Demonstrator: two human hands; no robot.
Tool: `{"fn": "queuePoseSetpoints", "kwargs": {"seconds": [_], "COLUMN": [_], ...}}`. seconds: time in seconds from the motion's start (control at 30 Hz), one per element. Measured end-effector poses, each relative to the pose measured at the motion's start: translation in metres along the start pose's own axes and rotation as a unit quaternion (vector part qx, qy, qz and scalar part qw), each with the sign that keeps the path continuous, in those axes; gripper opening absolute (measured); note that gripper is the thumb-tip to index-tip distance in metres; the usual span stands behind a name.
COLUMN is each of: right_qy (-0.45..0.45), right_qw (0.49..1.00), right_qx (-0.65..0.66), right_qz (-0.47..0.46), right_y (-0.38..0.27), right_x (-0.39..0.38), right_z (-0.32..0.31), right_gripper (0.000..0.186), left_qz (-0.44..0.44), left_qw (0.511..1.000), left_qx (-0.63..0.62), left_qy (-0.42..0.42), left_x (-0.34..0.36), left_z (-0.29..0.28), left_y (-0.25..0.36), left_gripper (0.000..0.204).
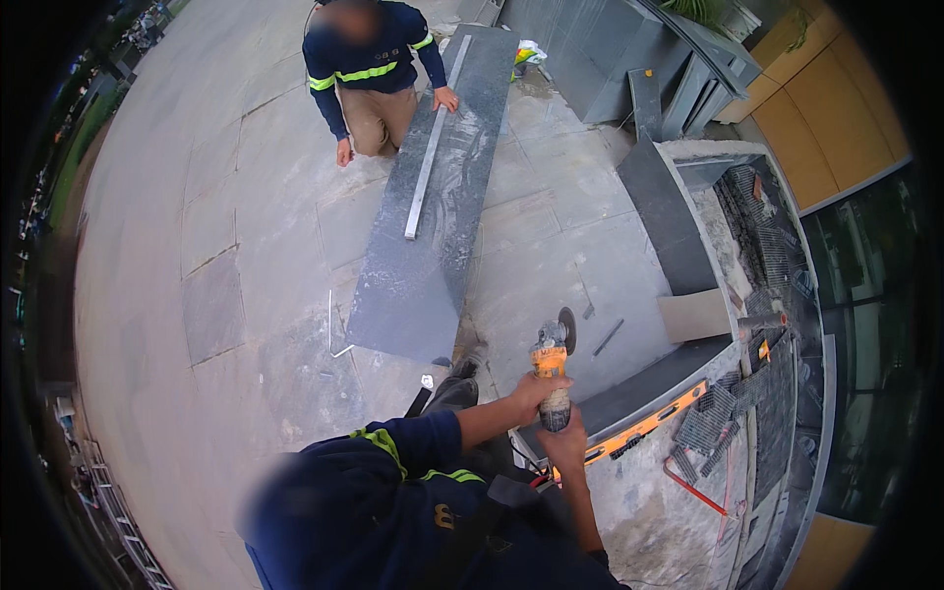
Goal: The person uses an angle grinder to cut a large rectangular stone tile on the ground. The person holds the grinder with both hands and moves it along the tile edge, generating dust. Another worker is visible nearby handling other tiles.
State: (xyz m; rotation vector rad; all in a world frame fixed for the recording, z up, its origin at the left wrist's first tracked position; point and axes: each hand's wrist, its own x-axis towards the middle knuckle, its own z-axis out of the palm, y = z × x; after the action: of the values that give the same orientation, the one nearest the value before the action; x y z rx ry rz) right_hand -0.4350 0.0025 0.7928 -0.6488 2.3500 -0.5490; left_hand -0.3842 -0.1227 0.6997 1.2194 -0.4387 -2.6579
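Both my hands are on an orange-and-black angle grinder (551,368), its round disc pointing up and away from me. My left hand (531,395) is wrapped round the grinder's body. Below it, my right hand (565,442) grips the rear end. Ahead and to the left lies a long dark grey stone slab (393,295), pale dust smeared over its top. A metal straightedge (438,138) lies lengthwise on it. A co-worker kneels at the slab's far left side, one hand (445,98) on the straightedge. The disc is apart from the slab.
To the right stands a curved, stone-lined planter wall (678,231) with black mesh pieces (703,428) inside. An orange spirit level (644,425) rests along its near edge, and a red-handled hacksaw (696,487) lies nearby. Large stone panels (580,49) lean at the back. A thin metal square (332,329) lies on the paving.
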Motion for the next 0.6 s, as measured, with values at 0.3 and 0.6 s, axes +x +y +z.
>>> {"fn": "queuePoseSetpoints", "kwargs": {"seconds": [0.3,0.6], "right_qy": [-0.041,-0.101], "right_qw": [0.997,0.983], "right_qx": [0.052,0.138], "right_qz": [-0.038,-0.075], "right_y": [-0.039,-0.104], "right_x": [-0.083,-0.156], "right_z": [0.062,0.15], "right_gripper": [0.08,0.079], "left_qz": [0.076,0.1], "left_qw": [0.997,0.992], "left_qx": [0.001,-0.023], "left_qy": [0.003,-0.078], "left_x": [-0.1,-0.234], "left_z": [-0.079,-0.21], "left_y": [0.012,0.057], "left_gripper": [0.046,0.069]}}
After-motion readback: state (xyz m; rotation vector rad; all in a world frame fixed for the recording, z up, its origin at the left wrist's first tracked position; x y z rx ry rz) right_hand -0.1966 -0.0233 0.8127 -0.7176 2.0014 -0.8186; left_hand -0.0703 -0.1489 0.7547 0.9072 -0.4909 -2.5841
